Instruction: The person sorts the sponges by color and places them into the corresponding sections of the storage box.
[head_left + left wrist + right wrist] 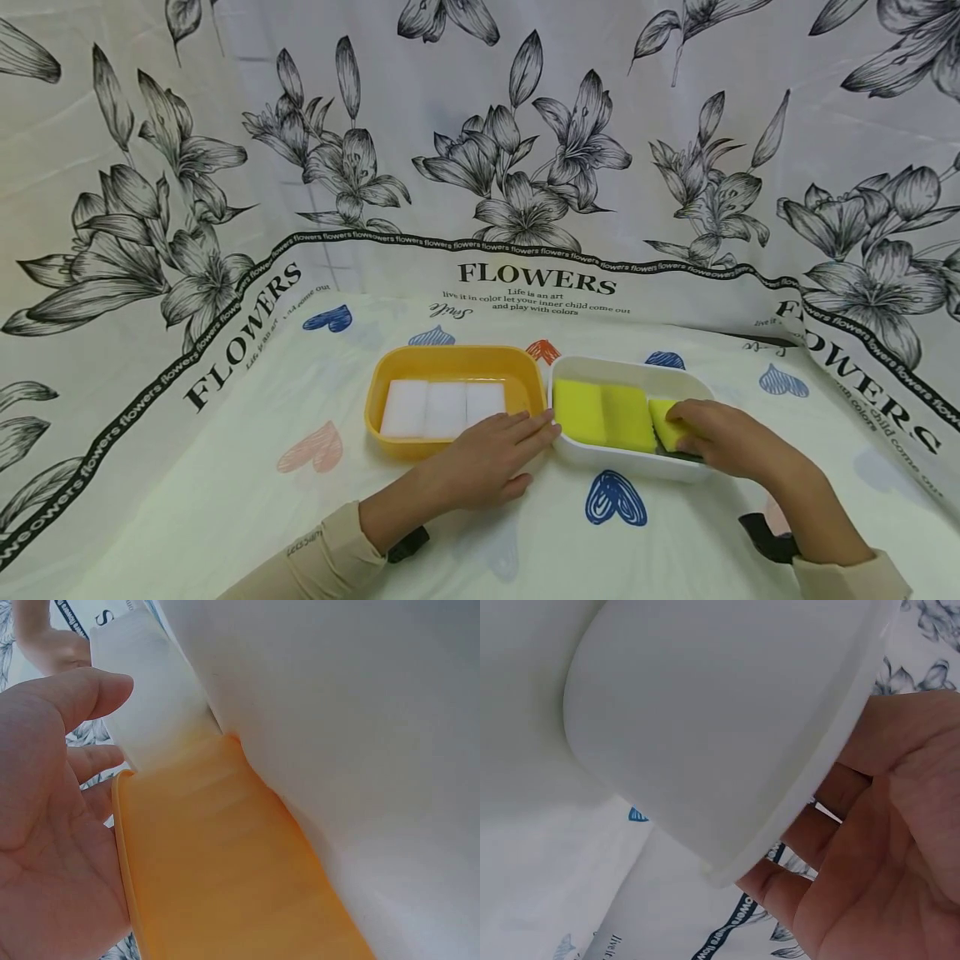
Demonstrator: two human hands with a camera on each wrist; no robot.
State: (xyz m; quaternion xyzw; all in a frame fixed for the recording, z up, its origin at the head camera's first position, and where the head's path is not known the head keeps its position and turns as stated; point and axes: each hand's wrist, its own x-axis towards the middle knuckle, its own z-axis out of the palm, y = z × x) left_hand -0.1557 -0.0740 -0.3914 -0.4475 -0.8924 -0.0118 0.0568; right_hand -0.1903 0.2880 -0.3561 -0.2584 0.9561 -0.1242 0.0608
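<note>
At the right end of a white plastic container [626, 464], my right hand [738, 442] pinches a small yellow sponge [666, 423], which sits tilted. Its fingertips are hidden behind the container's rim in the right wrist view. Two more yellow sponges [579, 412] lie side by side in the container's left part. My left hand [487, 460] reaches with extended fingers to where the white container meets a yellow-orange container [457, 360]. That hand holds nothing. Three white sponge blocks [446, 408] lie in a row inside the yellow-orange container.
Both containers stand side by side on a pale cloth [247, 500] printed with hearts. Behind and at the sides hangs a white flower-print curtain [450, 275]. Dark straps [768, 540] show at both wrists.
</note>
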